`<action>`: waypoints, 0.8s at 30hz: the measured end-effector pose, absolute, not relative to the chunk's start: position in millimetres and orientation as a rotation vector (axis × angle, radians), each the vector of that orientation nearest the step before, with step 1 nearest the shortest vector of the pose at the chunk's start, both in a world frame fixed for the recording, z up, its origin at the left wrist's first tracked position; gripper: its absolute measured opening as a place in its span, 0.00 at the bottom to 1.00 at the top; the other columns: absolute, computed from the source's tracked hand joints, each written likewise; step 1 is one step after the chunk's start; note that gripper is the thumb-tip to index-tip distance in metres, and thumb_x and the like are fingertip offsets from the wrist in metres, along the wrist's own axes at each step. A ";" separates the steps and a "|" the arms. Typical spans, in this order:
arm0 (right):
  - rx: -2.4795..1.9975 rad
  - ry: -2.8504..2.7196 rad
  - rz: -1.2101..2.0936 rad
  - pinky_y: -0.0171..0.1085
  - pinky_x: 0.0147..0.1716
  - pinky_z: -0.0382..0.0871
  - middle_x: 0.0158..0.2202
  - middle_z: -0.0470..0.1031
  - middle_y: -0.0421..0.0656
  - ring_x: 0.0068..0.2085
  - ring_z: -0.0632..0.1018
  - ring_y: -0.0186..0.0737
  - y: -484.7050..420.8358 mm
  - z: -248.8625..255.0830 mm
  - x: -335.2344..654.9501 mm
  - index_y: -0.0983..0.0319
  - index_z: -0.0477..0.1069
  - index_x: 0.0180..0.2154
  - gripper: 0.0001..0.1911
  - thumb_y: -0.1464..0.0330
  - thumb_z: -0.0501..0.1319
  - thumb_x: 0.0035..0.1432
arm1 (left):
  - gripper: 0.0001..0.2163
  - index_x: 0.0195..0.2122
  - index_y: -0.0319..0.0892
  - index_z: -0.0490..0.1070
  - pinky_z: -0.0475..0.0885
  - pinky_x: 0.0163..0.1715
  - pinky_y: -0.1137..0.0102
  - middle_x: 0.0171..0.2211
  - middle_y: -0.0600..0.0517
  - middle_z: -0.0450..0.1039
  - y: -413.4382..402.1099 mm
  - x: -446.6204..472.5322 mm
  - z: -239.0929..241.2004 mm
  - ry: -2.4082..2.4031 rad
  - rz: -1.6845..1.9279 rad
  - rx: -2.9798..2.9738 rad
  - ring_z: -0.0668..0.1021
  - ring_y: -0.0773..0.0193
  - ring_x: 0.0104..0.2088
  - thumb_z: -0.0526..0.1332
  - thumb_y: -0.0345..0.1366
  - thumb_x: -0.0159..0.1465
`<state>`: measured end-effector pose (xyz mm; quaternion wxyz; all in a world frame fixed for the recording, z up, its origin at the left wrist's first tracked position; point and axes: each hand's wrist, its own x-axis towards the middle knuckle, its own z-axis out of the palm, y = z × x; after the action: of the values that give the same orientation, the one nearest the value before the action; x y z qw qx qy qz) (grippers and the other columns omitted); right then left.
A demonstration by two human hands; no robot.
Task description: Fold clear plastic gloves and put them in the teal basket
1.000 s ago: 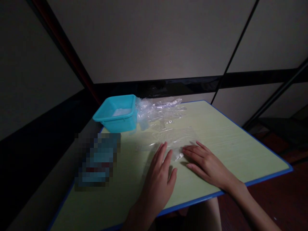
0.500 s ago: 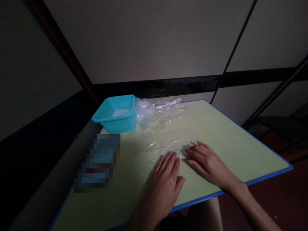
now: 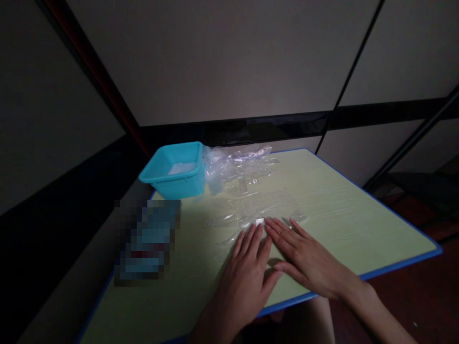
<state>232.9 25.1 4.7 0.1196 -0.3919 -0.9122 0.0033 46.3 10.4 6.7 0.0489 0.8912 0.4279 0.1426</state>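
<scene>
Our left grip (image 3: 246, 273) and right grip (image 3: 306, 258) lie open and flat; at twelve o'clock, the clear, crinkled plastic film (image 3: 267, 203) seems to touch both, long axis nine-to-three, on the pale-green, blue-edged counter (image 3: 351, 220).

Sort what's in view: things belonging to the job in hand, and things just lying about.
In hand:
Clear plastic film, spread on the table
Left hand and right hand, at its near edge

Apparently lying about:
Turquoise basin, something white inside
Crumpled plastic beside it
Pixelated item, unidentifiable
</scene>
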 end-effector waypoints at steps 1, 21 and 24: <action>-1.169 -2.671 0.001 0.52 0.58 0.47 0.62 0.46 0.50 0.61 0.50 0.46 22.7 3.9 231.4 0.66 0.41 0.61 0.33 0.56 0.47 0.61 | 0.23 0.57 0.41 0.54 0.53 0.57 0.55 0.62 0.45 0.47 10.4 46.5 6.7 1.308 0.434 2.716 0.49 0.54 0.61 0.52 0.44 0.62; -1.519 -2.433 -0.105 0.54 0.56 0.51 0.61 0.49 0.51 0.60 0.53 0.48 6.1 -8.2 247.3 0.62 0.39 0.62 0.34 0.55 0.47 0.60 | 0.25 0.58 0.42 0.52 0.52 0.57 0.51 0.62 0.44 0.45 11.3 47.3 5.5 1.316 0.344 2.717 0.48 0.51 0.61 0.53 0.44 0.62; -1.659 -2.353 -0.115 0.55 0.55 0.50 0.61 0.49 0.50 0.60 0.54 0.48 10.1 -14.1 266.9 0.61 0.40 0.62 0.34 0.53 0.46 0.60 | 0.25 0.59 0.42 0.52 0.51 0.57 0.51 0.62 0.44 0.45 10.6 46.6 5.6 1.315 0.336 2.720 0.48 0.51 0.61 0.53 0.44 0.62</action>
<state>266.9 10.1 -14.1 0.1298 -0.5711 -0.8096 -0.0396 46.6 10.6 5.6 0.0506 0.8936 0.4321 0.1105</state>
